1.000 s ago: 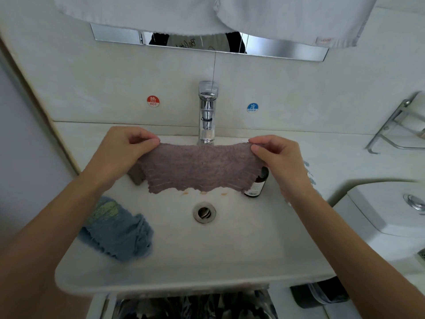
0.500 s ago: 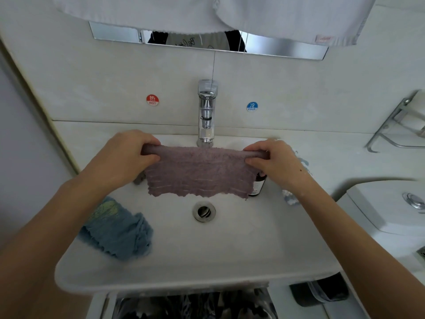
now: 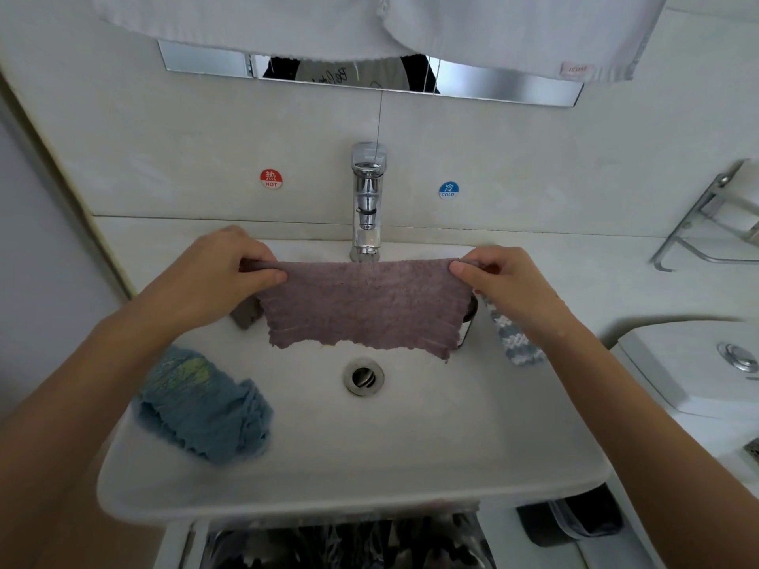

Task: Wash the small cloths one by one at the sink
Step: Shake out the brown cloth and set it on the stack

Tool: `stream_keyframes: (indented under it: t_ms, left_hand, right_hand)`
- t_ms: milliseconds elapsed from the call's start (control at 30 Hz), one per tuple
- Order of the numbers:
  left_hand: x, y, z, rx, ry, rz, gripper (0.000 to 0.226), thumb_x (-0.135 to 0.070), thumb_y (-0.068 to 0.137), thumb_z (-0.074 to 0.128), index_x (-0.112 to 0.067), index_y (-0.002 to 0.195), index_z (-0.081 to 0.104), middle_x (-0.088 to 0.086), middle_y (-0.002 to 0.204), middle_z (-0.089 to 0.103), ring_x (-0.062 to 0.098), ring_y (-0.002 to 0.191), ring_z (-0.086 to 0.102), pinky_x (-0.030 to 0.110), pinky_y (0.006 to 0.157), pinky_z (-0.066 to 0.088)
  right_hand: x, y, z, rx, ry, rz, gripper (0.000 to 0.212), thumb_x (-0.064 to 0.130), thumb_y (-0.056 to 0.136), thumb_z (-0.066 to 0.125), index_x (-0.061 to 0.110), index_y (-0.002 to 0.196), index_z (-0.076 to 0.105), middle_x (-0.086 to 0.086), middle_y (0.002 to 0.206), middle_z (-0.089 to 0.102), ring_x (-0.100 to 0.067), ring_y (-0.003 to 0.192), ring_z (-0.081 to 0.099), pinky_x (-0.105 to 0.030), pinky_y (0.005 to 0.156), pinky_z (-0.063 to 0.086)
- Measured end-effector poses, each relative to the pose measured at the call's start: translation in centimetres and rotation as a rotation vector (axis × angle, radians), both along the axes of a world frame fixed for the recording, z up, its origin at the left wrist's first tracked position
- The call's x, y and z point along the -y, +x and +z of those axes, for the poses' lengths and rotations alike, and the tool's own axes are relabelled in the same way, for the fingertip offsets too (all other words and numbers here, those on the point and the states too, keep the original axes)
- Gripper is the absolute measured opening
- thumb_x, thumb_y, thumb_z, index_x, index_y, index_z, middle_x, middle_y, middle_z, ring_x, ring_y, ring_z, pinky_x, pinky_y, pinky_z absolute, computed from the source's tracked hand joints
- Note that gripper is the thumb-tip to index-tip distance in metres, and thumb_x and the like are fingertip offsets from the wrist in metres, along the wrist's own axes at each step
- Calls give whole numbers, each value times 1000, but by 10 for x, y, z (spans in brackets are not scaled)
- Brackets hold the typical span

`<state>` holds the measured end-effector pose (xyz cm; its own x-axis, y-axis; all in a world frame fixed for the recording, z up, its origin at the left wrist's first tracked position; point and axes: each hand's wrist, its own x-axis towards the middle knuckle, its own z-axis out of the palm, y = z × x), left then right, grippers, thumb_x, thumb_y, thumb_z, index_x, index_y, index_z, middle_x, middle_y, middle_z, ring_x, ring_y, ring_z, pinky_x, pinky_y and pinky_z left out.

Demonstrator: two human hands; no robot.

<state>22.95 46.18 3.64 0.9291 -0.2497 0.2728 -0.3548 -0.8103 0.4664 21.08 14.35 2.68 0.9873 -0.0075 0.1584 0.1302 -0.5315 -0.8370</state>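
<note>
A mauve ribbed cloth (image 3: pixel 365 305) hangs spread over the white sink (image 3: pixel 410 453), just below the chrome tap (image 3: pixel 367 199). My left hand (image 3: pixel 221 277) pinches its top left corner and my right hand (image 3: pixel 505 285) pinches its top right corner, stretching the top edge taut. A crumpled blue cloth (image 3: pixel 201 408) lies on the sink's left rim. A blue-and-white knitted cloth (image 3: pixel 513 342) lies on the right rim, partly hidden by my right wrist. No water stream is visible from the tap.
The drain (image 3: pixel 363 377) sits in the basin's middle. A dark bottle (image 3: pixel 466 322) stands behind the mauve cloth's right edge, a grey block (image 3: pixel 246 314) behind its left. White towels (image 3: pixel 451 26) hang overhead. A metal rack (image 3: pixel 714 223) and a toilet tank (image 3: pixel 698 367) stand at the right.
Both hands moved apart, pulling the mauve cloth wider and flatter below the tap. The knitted cloth on the right rim has come more into view.
</note>
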Motion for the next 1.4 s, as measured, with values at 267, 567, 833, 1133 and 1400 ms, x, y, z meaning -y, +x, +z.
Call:
stream_keyframes:
  t_ms: [267,567,833,1133,1400]
  left_hand:
    - [10,-1,-4,-402,-544,5,13,-10,93,59,-7,84,69,-2,68,67,9,63,65,18,54,52]
    - [48,-11,-14,-611,-748,115,13,-14,93,58,-11,83,65,1,69,59,10,55,58,23,48,48]
    - [106,-25,-27,-541,-851,77,12,-8,92,59,-10,80,62,4,65,59,11,51,55,21,42,46]
    - [136,-34,-30,-490,-702,-56,14,-2,88,57,-11,97,61,9,83,67,16,66,68,30,61,60]
    - [141,-40,-23,-535,-637,-274,50,16,82,42,-16,108,69,-3,97,71,6,85,70,19,71,57]
  right_hand:
    - [-7,-8,4,-68,260,23,22,12,100,52,12,81,62,0,73,60,0,60,59,-17,53,49]
    - [-17,-14,-3,-210,418,-97,18,18,99,55,12,87,66,-1,73,57,-5,53,54,-17,46,45]
    - [-35,-25,-21,-82,381,-58,23,8,96,58,16,76,67,9,64,63,0,58,56,-16,52,45]
    - [-42,-28,-38,3,293,-57,14,15,95,60,18,90,73,-3,83,71,-21,81,68,-39,77,56]
    - [-32,-38,-41,19,227,19,31,12,82,75,19,111,65,4,97,69,1,84,66,-14,70,50]
